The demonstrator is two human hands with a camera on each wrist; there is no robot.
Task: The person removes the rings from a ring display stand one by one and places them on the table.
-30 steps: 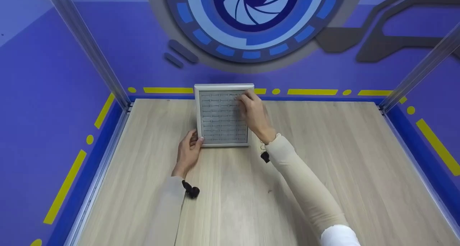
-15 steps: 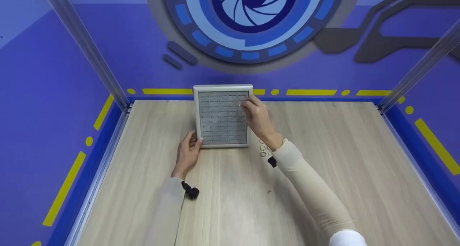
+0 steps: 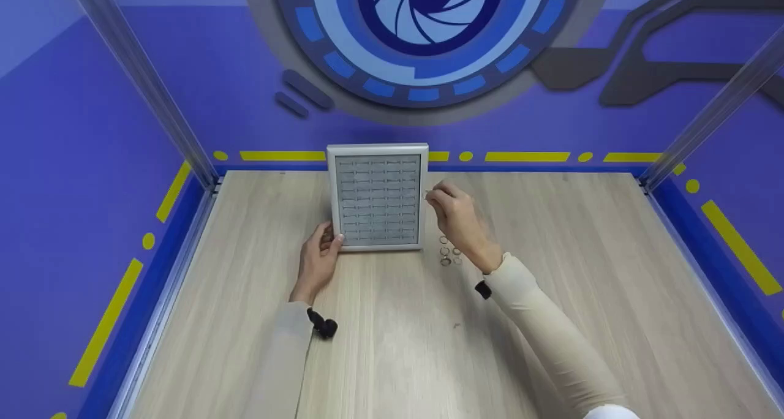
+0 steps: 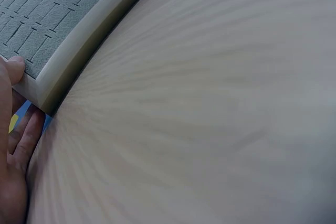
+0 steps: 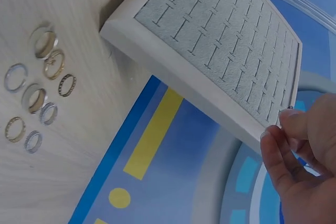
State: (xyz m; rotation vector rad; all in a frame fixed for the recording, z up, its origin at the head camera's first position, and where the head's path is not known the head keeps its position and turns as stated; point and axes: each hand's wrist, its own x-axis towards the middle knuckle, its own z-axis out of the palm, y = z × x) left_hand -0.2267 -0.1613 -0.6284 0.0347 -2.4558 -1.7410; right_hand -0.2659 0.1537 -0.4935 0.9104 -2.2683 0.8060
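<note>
A ring display tray [image 3: 378,198], white-framed with grey slotted padding, leans back upright near the rear wall. The left hand [image 3: 318,263] grips its lower left corner, thumb on the front and fingers behind; the left wrist view shows this thumb [image 4: 14,69] on the frame. Just right of the tray, the right hand [image 3: 459,217] pinches a small ring [image 3: 427,193] between thumb and fingertips, mostly covered by them. In the right wrist view those fingers [image 5: 278,156] are by the tray's edge. All the visible slots hold no rings.
Several loose gold and silver rings [image 5: 34,98] lie on the wooden table [image 3: 380,345], right of the tray's base. A blue wall [image 3: 245,100] stands behind, with metal posts [image 3: 147,82] at the corners. A small mark or scrap [image 3: 456,326] shows on the tabletop.
The right hand has moved from the tray's upper right slots down and right, off its face. More of the loose rings show now. The left hand keeps its grip.
</note>
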